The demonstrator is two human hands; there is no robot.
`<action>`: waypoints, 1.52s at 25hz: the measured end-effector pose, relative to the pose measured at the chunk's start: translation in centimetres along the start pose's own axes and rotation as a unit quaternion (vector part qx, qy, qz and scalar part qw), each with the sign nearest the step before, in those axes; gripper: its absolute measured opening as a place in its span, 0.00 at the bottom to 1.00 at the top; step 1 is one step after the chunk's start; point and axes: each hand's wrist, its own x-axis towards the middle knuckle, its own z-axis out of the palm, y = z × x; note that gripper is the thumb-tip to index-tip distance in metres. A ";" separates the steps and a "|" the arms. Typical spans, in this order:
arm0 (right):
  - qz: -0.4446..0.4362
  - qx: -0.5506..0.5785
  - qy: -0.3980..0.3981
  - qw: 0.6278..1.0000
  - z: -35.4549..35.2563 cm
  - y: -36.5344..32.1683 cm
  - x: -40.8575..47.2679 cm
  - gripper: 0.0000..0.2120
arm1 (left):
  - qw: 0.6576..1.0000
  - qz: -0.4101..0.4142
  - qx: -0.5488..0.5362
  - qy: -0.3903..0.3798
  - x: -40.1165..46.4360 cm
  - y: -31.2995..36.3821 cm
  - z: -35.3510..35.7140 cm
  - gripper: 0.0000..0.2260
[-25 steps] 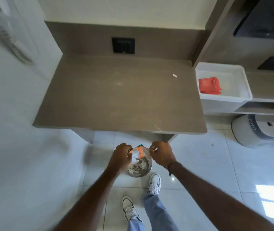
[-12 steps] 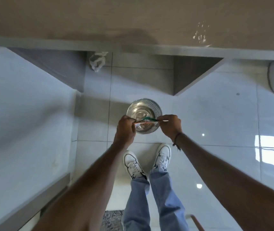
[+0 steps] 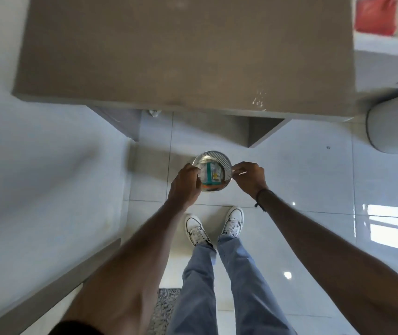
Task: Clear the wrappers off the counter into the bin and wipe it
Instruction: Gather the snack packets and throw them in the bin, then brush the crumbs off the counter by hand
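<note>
Counter [image 3: 183, 52]: bare, upper frame.
Bin [image 3: 227, 163]: mid-frame; wrapper [image 3: 211, 175] inside.
Left hand [image 3: 185, 186]: grip unclear.
Right hand [image 3: 249, 177]: pinching a white scrap [image 3: 242, 173] to drop.

Matte brown-grey stone counter [image 3: 183, 52], pale splash marks near its front edge. Shiny silver round metal bin [image 3: 225, 163] with ribbed rim. Inside it: teal, white and orange printed wrapper [image 3: 211, 177], small yellow mark. Glossy white-grey tiled floor [image 3: 301, 170], grey grout lines, bright window glare. White sneakers with black trim [image 3: 233, 222]. Light blue denim jeans [image 3: 248, 286]. Red cloth [image 3: 375, 16] in white plastic tray [image 3: 386, 44]. Black wristband [image 3: 259, 198]. Speckled grey-black mat [image 3: 165, 308].
</note>
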 end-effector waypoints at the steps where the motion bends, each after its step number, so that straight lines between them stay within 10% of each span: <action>1: -0.013 -0.009 -0.002 1.000 -1.8 -1.3 -1.5 0.08 | 1.000 0.019 0.014 0.007 -1.1 1.2 -2.2 0.12; 12: -0.133 -0.066 0.144 0.979 -20.4 -14.5 -4.3 0.14 | 0.971 0.137 0.147 0.131 1.7 11.8 -18.2 0.22; 28: -0.112 -0.145 0.202 0.962 -28.9 -20.8 23.0 0.26 | 0.964 0.067 0.208 0.153 19.3 10.1 -17.1 0.32; 38: -0.194 -0.266 0.176 0.928 -28.9 -20.3 25.9 0.09 | 0.962 0.068 0.214 0.156 19.2 10.2 -17.3 0.33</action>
